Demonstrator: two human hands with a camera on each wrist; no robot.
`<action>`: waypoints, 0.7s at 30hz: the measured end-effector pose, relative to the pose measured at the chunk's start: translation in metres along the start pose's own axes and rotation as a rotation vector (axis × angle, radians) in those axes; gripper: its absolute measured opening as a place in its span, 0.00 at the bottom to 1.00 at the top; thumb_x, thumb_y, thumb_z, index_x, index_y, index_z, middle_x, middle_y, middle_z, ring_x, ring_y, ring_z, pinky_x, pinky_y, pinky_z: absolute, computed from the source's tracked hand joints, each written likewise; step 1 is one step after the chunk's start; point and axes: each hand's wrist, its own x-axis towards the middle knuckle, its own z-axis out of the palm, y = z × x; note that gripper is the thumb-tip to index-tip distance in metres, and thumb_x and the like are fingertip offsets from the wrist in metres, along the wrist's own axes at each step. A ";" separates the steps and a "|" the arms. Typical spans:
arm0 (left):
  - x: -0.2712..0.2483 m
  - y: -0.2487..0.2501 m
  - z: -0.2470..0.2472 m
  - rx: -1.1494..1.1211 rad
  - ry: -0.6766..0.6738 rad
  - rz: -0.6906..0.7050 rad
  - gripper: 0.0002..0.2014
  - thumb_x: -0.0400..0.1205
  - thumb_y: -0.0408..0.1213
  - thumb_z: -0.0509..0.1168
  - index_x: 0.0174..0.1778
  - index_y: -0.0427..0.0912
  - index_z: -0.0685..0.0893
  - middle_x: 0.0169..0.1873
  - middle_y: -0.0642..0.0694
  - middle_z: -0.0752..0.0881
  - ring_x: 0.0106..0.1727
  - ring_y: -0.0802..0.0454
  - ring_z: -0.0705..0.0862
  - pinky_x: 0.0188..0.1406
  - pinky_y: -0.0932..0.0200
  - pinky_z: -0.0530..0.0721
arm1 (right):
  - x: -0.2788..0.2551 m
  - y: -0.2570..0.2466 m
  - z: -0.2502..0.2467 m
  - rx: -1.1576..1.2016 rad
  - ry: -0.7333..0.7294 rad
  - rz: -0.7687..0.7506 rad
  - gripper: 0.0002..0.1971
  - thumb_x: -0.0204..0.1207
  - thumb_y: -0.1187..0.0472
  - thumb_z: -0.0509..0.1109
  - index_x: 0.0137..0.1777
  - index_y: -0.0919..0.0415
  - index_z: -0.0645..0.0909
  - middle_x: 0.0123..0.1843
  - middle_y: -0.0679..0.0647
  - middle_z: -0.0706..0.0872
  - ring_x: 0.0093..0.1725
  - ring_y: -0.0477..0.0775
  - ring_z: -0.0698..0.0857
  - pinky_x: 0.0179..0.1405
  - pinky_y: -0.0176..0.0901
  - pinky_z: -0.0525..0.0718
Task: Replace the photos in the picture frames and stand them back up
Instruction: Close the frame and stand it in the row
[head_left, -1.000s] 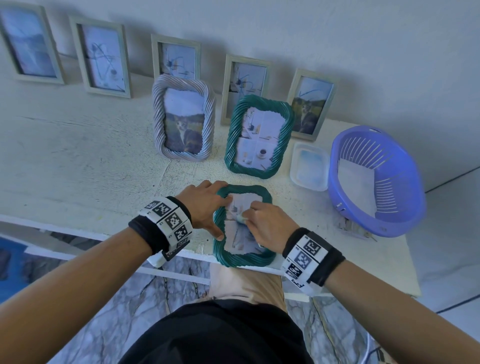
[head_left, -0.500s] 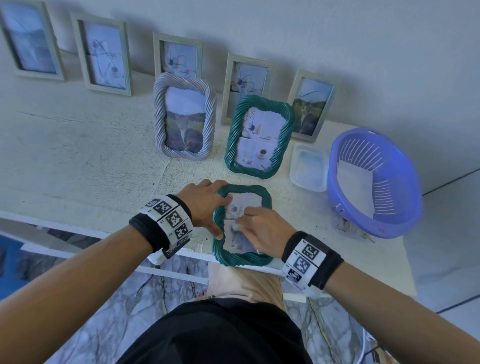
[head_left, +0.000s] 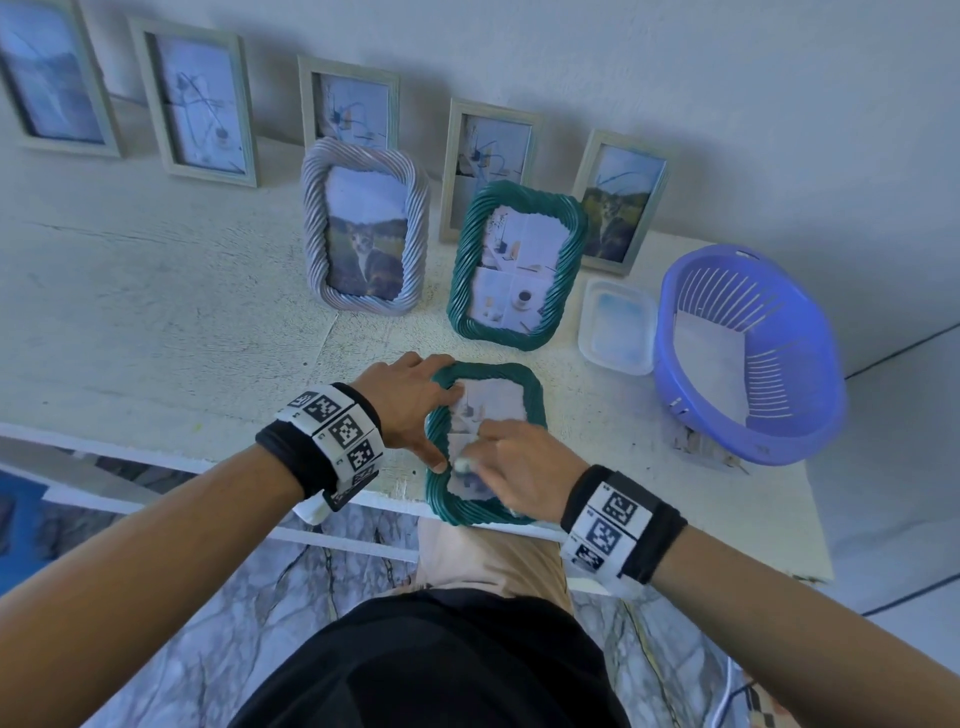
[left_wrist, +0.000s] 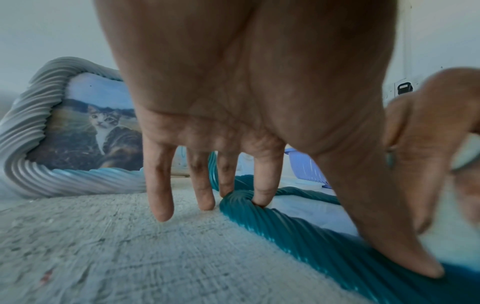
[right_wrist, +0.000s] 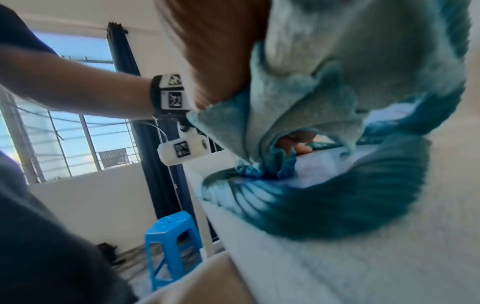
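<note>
A green twisted-rim picture frame (head_left: 536, 400) lies flat at the table's near edge, glass up, with a photo showing under it. My left hand (head_left: 410, 405) steadies its left rim with straight fingers; the thumb (left_wrist: 405, 253) presses on the rim (left_wrist: 298, 230). My right hand (head_left: 519, 467) grips a bunched pale blue cloth (head_left: 464, 464) and holds it against the glass. In the right wrist view the cloth (right_wrist: 298, 98) hides most of the fingers above the frame (right_wrist: 324, 209).
Behind stand a grey twisted frame (head_left: 363, 228) with a cat photo and a second green frame (head_left: 517, 265). Several pale wooden frames lean on the wall. A white tray (head_left: 618, 327) and a purple basket (head_left: 748, 353) sit right. A blue stool (right_wrist: 171, 246) stands below.
My right hand has slid the cloth a little down the glass toward me. The left hand and the frame have stayed in place.
</note>
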 end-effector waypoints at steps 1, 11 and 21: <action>0.000 0.000 0.000 -0.004 0.000 0.002 0.48 0.68 0.71 0.69 0.82 0.55 0.62 0.84 0.48 0.51 0.78 0.41 0.62 0.68 0.42 0.76 | -0.005 -0.002 0.001 0.026 -0.028 -0.034 0.19 0.82 0.56 0.55 0.52 0.62 0.87 0.45 0.57 0.83 0.41 0.56 0.81 0.43 0.46 0.77; 0.000 -0.001 0.001 -0.019 0.004 0.002 0.48 0.68 0.72 0.69 0.81 0.54 0.64 0.83 0.48 0.52 0.77 0.41 0.63 0.66 0.41 0.78 | 0.037 0.024 -0.015 -0.140 0.036 0.217 0.13 0.83 0.61 0.59 0.58 0.65 0.84 0.52 0.60 0.81 0.52 0.64 0.82 0.46 0.51 0.77; -0.001 -0.002 0.001 -0.018 0.002 0.004 0.49 0.69 0.72 0.68 0.83 0.55 0.61 0.84 0.49 0.50 0.79 0.42 0.60 0.67 0.41 0.77 | -0.003 0.007 0.001 -0.106 -0.074 -0.038 0.10 0.81 0.65 0.63 0.55 0.64 0.85 0.46 0.59 0.81 0.43 0.63 0.82 0.41 0.52 0.79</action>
